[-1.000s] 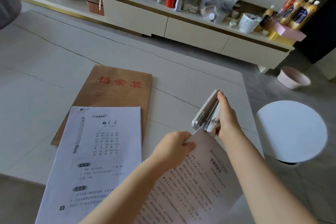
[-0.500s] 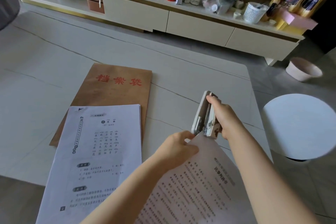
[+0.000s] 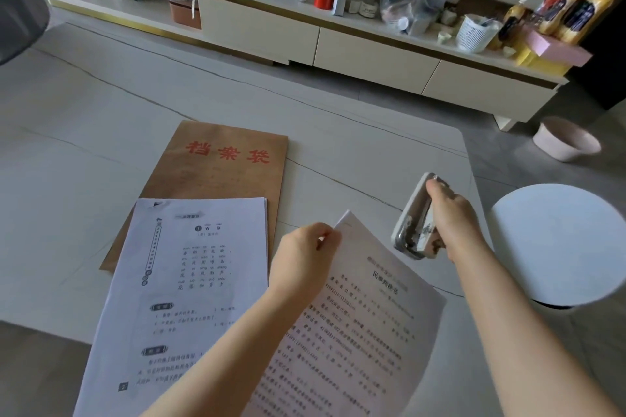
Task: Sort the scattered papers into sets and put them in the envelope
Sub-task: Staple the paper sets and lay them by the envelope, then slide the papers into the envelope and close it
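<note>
Stapler clear of the second set

Nearest, the left hand (image 3: 306,256) pinched the held set (image 3: 359,325) by its top corner, right of the envelope (image 3: 216,179); the right hand (image 3: 449,220) gripped the stapler (image 3: 411,217) further right. The first set (image 3: 189,267) overlapped the envelope's near end. A loose pinch could let pages fan apart.

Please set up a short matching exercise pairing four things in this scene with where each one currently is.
Things:
1. stapler
2. brown envelope
3. stapled set
4. court paper set

Places:
A. flat on the table, partly under a set of papers
B. pinched at its top corner by the left hand
C. gripped in the right hand
D. lying on the envelope's near end

Pairs: 1-C, 2-A, 3-D, 4-B
</note>
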A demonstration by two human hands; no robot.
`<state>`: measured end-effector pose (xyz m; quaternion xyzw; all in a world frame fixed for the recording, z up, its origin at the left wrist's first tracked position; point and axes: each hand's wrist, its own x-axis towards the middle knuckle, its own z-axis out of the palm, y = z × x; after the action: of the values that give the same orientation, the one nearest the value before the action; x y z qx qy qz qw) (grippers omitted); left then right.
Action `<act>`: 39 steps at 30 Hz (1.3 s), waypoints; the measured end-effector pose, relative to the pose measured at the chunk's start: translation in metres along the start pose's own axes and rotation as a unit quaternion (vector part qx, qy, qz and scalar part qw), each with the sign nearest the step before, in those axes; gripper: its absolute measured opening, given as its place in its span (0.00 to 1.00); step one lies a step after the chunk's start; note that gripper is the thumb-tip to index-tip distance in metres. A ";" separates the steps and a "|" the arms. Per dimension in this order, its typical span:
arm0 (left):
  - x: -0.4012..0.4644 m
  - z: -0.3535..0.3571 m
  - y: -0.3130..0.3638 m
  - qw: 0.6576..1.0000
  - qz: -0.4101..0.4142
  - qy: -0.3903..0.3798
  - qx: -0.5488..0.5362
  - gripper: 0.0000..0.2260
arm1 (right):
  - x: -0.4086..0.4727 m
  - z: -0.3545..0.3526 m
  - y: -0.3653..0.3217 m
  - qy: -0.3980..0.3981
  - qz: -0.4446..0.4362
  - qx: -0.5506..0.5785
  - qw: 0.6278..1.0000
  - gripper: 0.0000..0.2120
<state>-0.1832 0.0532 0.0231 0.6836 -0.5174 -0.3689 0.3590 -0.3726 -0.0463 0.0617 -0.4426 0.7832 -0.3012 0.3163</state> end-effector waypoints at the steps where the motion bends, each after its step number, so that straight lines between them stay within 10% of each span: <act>1: 0.001 -0.002 0.000 1.000 -0.004 -0.004 -0.007 0.10 | 0.002 0.002 0.006 -0.004 0.000 -0.036 0.999 0.21; 17: 0.025 -0.007 -0.035 0.991 -0.106 0.038 -0.069 0.11 | 0.036 0.043 0.050 -0.010 -0.019 -0.207 0.978 0.29; 25: 0.025 -0.030 -0.032 0.988 -0.097 0.068 -0.101 0.09 | -0.024 0.037 0.069 0.087 -0.256 -0.106 0.957 0.17; 34: -0.001 -0.104 -0.052 0.935 -0.125 0.213 -0.255 0.13 | -0.121 0.068 0.059 -0.252 -0.038 0.168 0.952 0.12; 39: 0.001 -0.163 -0.095 0.957 -0.172 0.178 -0.150 0.10 | -0.141 0.127 0.032 -0.211 -0.056 0.102 0.970 0.11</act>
<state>0.0012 0.0899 0.0167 0.7551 -0.2581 -0.3706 0.4753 -0.2343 0.0673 -0.0092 -0.5051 0.6374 -0.2965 0.5006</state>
